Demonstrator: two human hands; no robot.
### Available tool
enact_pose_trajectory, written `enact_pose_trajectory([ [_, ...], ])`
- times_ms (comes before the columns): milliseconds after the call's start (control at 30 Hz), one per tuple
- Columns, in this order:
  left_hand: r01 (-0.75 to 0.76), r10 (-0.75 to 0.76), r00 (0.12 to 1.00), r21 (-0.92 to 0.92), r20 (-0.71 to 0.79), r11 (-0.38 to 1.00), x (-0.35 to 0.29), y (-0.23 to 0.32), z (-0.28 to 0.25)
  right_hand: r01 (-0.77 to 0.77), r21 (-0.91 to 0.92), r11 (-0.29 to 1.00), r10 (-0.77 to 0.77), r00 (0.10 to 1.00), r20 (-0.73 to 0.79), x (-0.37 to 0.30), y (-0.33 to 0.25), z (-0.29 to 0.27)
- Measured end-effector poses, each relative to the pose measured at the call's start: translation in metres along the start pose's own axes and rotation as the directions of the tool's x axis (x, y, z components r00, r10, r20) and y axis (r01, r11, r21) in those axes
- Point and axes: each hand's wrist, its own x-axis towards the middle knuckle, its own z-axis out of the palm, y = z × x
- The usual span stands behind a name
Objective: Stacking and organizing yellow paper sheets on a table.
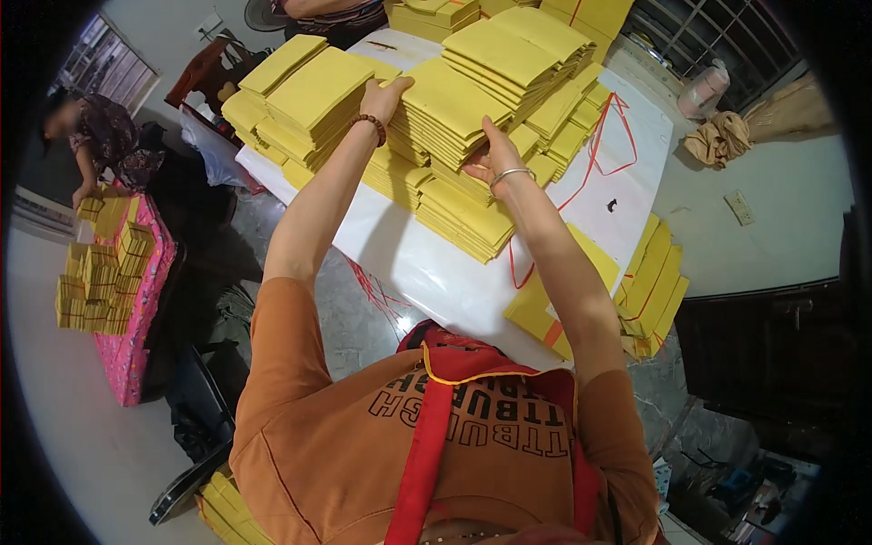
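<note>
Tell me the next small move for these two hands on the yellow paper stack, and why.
Probably lift the gripped bundle straight up a little. The left hand holds the far edge of the yellow paper stack and the right hand presses its near side, so both ends are already held. More yellow stacks crowd it closely on the white table, so sliding sideways would likely knock them.

We are seeing flat yellow paper packets (454,100) lying in tall stacks across the white desk (427,263). More yellow bundles (654,282) are leaning at its right edge, and small yellow blocks (104,272) are sitting on the pink cloth (127,354) at far left.
</note>
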Motion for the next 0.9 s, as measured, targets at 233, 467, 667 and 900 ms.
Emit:
enact_pose_trajectory([
  [233, 0.022, 0.003, 0.985, 0.140, -0.175, 0.990, -0.011, 0.014, 0.019, -0.036, -0.144, 0.989, 0.015, 0.990, -0.142, 0.008, -0.007, 0.002],
  [467, -0.109, 0.076, 0.960, -0.110, -0.270, 0.988, -0.003, -0.002, 0.019, 0.025, -0.097, 0.995, -0.040, 0.987, -0.154, -0.022, -0.023, 0.002],
  [667, -0.383, 0.225, 0.865, -0.301, -0.449, 0.873, -0.036, -0.008, 0.012, 0.253, 0.068, 0.965, -0.249, 0.966, -0.068, -0.089, -0.016, -0.066],
  [900, -0.822, 0.844, 0.463, -0.226, 0.270, 0.523, -0.263, -0.044, 0.089, 0.239, -0.328, 0.914, -0.363, 0.843, -0.397, -0.175, 0.060, -0.196],
])
